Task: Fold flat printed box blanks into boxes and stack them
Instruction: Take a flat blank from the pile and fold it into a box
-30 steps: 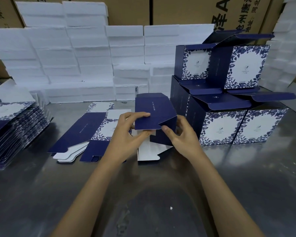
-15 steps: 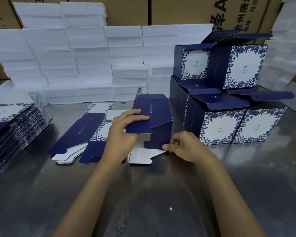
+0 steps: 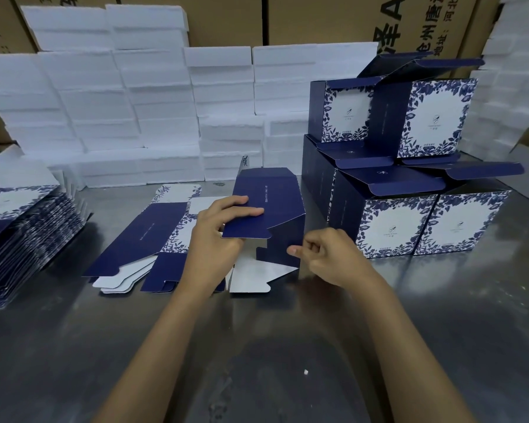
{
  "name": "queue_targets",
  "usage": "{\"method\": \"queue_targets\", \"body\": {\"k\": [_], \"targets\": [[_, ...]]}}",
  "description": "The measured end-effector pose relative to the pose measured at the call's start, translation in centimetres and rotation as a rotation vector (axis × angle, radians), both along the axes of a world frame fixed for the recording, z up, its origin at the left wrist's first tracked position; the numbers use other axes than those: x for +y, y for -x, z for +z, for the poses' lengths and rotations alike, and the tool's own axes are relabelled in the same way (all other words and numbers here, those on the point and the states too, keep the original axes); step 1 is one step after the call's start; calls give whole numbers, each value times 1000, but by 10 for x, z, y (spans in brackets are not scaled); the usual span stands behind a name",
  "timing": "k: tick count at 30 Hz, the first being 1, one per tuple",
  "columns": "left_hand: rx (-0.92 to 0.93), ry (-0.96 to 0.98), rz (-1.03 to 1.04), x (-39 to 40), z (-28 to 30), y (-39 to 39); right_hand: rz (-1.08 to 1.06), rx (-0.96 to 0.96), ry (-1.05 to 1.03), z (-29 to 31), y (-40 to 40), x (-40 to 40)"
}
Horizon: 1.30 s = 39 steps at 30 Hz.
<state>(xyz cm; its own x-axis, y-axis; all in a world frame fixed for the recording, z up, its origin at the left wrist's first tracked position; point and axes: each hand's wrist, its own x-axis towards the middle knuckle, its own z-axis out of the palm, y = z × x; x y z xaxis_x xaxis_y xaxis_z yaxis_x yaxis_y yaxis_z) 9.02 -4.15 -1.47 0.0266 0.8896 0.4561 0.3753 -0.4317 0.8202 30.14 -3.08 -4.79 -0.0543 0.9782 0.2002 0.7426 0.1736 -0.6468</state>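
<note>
Holding one half-folded box (image 3: 269, 215) mid-table, the left hand (image 3: 217, 239) grips its top flap while the right hand (image 3: 327, 254) pinches its side, with five done boxes (image 3: 394, 221) stacked right and many blanks (image 3: 22, 230) left to fold.

Steel table (image 3: 287, 361) reflective; white foam blocks (image 3: 135, 117) stacked behind; brown cartons (image 3: 318, 19) at back.
</note>
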Motion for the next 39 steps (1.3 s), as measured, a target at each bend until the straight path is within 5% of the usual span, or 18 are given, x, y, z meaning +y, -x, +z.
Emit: {"method": "queue_targets", "body": {"k": [11, 18, 26, 39], "targets": [[2, -3, -20, -1, 1, 2, 17, 140, -84, 7, 1, -4], [21, -18, -42, 1, -2, -3, 3, 656, -192, 26, 9, -8], [310, 50, -158, -3, 0, 5, 129, 517, -132, 23, 19, -14], [68, 109, -130, 7, -5, 8, 108, 543, -233, 17, 23, -6]]}}
